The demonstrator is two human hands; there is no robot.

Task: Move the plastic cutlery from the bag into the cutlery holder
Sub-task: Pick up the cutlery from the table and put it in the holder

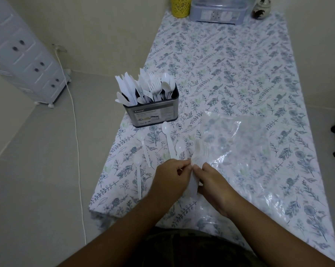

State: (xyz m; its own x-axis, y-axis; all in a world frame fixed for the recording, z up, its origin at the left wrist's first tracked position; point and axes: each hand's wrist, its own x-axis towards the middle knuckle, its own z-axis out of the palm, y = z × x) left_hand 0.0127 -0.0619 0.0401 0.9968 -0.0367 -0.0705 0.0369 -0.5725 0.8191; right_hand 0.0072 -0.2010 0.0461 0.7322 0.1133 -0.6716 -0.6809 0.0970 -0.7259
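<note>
Both hands meet near the front edge of the table [240,60]. The left hand [170,180] and the right hand [213,184] have their fingers curled around one white bunch of spoons [197,158]. The bunch is blurry, so I cannot count the spoons in it. It sticks up past the fingertips and touches the edge of the bag [238,151].

The bag is clear and crinkly. It lies flat on the cloth to the right of the hands. It looks like nothing much is left inside, but the shine makes that hard to tell.

Four loose spoons lie on the cloth just left of the hands. One long spoon [167,137] points at the holder. One short spoon [179,148] lies beside it. Another spoon [144,149] lies farther left, and the last spoon [138,174] is nearest the table's left edge.

The holder [152,114] is a dark box with a label. It stands on the left side of the table, beyond the loose spoons. White knives, forks and spoons stand up in it.

At the far end of the table are a yellow cup [180,5], a grey box [218,11] and a small jar [261,8]. A white cabinet [22,53] stands on the floor at the left, with a white cord [74,112] running past it.
</note>
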